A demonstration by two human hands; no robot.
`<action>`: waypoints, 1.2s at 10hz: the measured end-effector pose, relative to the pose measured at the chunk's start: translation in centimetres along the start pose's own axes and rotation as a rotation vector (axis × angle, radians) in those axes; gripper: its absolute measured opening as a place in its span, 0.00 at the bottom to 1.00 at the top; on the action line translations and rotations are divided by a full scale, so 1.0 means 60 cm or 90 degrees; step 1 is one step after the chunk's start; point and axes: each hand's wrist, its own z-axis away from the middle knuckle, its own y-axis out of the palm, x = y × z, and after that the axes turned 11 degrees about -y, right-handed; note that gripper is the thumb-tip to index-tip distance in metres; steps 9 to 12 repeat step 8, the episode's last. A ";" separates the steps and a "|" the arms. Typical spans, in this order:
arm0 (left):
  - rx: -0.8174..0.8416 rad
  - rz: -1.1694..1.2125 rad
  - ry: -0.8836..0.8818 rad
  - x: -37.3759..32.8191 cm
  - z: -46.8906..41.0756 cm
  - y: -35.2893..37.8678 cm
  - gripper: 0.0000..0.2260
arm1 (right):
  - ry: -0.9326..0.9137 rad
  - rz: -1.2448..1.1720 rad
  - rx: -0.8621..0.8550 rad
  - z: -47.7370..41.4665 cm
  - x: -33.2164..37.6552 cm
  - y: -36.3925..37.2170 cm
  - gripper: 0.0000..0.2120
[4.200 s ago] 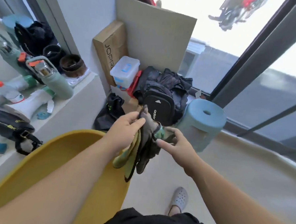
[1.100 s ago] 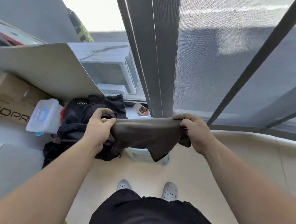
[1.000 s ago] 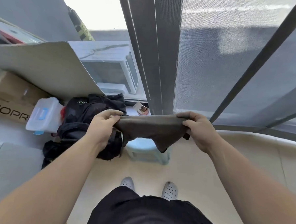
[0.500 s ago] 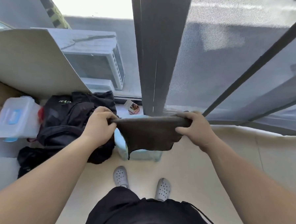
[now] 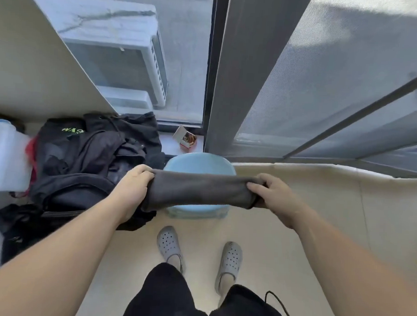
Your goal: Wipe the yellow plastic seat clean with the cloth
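Observation:
A dark grey-brown cloth (image 5: 198, 191) is stretched flat between my two hands in the head view. My left hand (image 5: 132, 190) grips its left end and my right hand (image 5: 273, 197) grips its right end. The cloth hangs above a light blue plastic stool (image 5: 197, 163), which it partly hides. The yellow plastic seat is out of view.
A heap of black bags and clothing (image 5: 89, 161) lies on the floor to the left, beside a clear plastic box (image 5: 2, 156). A small open carton (image 5: 186, 138) sits at the window frame (image 5: 221, 74). My grey clogs (image 5: 168, 244) stand on the beige floor.
The view has swung away from the yellow seat toward the window and tilted down. The cloth, bunched 4 seconds ago, is now pulled out wide between both hands and held lower.

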 end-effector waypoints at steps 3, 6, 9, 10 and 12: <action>-0.036 -0.028 -0.125 0.112 -0.231 0.105 0.10 | 0.108 0.103 -0.075 -0.210 -0.189 0.073 0.07; -0.144 -0.119 0.020 0.116 -0.486 0.175 0.08 | -0.017 0.365 -0.162 -0.469 -0.298 0.110 0.13; -0.176 -0.319 0.101 0.106 -0.499 0.178 0.19 | -0.028 0.440 -0.135 -0.486 -0.292 0.123 0.23; -0.176 -0.319 0.101 0.106 -0.499 0.178 0.19 | -0.028 0.440 -0.135 -0.486 -0.292 0.123 0.23; -0.176 -0.319 0.101 0.106 -0.499 0.178 0.19 | -0.028 0.440 -0.135 -0.486 -0.292 0.123 0.23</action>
